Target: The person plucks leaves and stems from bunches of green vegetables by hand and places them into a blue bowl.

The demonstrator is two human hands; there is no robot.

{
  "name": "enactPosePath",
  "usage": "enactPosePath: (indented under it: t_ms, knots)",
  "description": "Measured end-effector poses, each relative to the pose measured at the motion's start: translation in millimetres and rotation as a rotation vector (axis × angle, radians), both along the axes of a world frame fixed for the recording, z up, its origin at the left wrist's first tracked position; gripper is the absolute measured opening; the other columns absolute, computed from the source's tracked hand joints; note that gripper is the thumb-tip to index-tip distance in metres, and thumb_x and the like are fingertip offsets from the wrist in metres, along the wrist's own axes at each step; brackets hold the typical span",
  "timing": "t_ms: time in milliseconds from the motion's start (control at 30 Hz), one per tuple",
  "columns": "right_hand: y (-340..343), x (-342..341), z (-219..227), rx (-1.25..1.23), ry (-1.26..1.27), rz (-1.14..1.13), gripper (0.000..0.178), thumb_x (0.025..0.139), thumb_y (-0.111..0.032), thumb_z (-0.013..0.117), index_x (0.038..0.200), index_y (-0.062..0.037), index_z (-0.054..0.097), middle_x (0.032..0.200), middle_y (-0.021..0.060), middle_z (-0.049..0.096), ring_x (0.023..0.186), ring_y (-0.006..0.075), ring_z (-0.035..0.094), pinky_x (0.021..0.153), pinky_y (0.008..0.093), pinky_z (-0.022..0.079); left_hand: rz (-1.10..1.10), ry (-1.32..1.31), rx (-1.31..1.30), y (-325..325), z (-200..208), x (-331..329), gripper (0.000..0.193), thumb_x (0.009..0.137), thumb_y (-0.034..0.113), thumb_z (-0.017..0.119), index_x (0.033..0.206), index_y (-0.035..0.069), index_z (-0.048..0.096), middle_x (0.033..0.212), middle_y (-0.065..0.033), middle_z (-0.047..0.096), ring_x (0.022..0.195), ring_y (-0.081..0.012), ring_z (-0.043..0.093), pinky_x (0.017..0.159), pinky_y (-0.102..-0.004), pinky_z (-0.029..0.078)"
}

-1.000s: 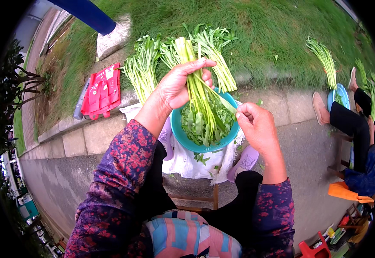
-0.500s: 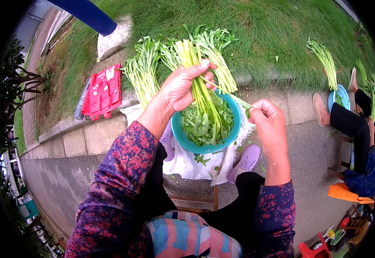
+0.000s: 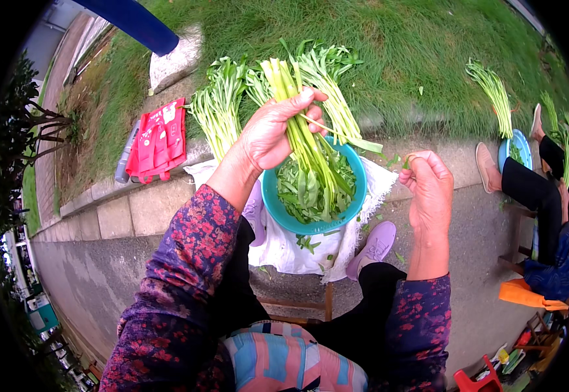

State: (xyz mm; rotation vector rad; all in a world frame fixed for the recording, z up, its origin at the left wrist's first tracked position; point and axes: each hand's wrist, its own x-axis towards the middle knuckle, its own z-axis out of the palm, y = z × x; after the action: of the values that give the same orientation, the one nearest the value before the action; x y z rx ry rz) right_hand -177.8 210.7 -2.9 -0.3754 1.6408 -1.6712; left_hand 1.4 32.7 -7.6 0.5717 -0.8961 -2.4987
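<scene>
My left hand (image 3: 273, 134) is wrapped round a bunch of leafy green stalks (image 3: 312, 157), pale cut ends up and leaves hanging down, over a teal basin (image 3: 269, 202). Loose torn leaves (image 3: 290, 196) lie in the basin under the bunch. A single stalk (image 3: 361, 144) juts out sideways to the right from that grip. Apart from it, to the right of the basin, my right hand (image 3: 432, 189) is closed in a pinch on a small scrap of green leaf (image 3: 407, 163). Another leaf bit (image 3: 393, 159) shows in the gap between hand and stalk.
Bundles of stalks (image 3: 218, 108) rest on the grass edge beyond the basin. White cloth (image 3: 278, 251) lies under it, between my lilac shoes (image 3: 377, 242). A red bag (image 3: 160, 140) and a grey bottle (image 3: 126, 153) are at left. Another person sits at right beside a blue basin (image 3: 521, 149).
My right hand has moved right and slightly down, away from the stalk's tip, with the leaf scrap in its fingers. My left hand keeps its hold on the bunch.
</scene>
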Motion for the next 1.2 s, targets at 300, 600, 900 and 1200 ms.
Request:
enactPosePath:
  t_ms: [300, 600, 900, 1200]
  knots:
    - [0.7, -4.8, 6.3, -0.020, 0.047, 0.081, 0.013, 0.086, -0.006, 0.061, 0.097, -0.0007, 0.061, 0.082, 0.0014, 0.062, 0.069, 0.0069, 0.054, 0.066, 0.0203, 0.045, -0.171, 0.056, 0.002, 1.1, -1.7, -0.2, 0.042, 0.079, 0.010, 0.059, 0.117, -0.003, 0.048, 0.079, -0.0047, 0.048, 0.077, -0.0179, 0.050, 0.085, -0.0364, 0.043]
    - [5.4, -0.7, -8.5, 0.076, 0.155, 0.374, 0.013, 0.085, -0.001, 0.056, 0.095, 0.0007, 0.062, 0.083, 0.0027, 0.061, 0.070, 0.0090, 0.055, 0.067, 0.0226, 0.046, -0.248, -0.055, -0.064, 9.7, 2.0, -0.5, 0.041, 0.080, 0.012, 0.063, 0.115, -0.003, 0.050, 0.076, -0.0042, 0.051, 0.074, -0.0156, 0.051, 0.077, -0.0322, 0.044]
    - [1.2, 6.1, -2.0, 0.071, 0.338, 0.316, 0.009, 0.084, -0.006, 0.061, 0.090, 0.0005, 0.064, 0.080, 0.0027, 0.062, 0.070, 0.0073, 0.056, 0.064, 0.0227, 0.045, -0.395, -0.165, -0.204, 23.2, 3.9, -7.9, 0.036, 0.080, 0.015, 0.068, 0.109, -0.002, 0.054, 0.079, -0.0011, 0.053, 0.072, -0.0112, 0.051, 0.073, -0.0259, 0.044]
    - [-3.9, 10.4, 1.8, -0.116, 0.476, 0.161, 0.009, 0.085, -0.004, 0.061, 0.092, 0.0001, 0.063, 0.077, 0.0024, 0.062, 0.067, 0.0065, 0.054, 0.061, 0.0222, 0.044, -0.564, -0.161, -0.264, 34.8, 5.1, -15.0, 0.034, 0.081, 0.009, 0.063, 0.112, -0.003, 0.055, 0.078, 0.0008, 0.053, 0.067, -0.0084, 0.048, 0.066, -0.0217, 0.042]
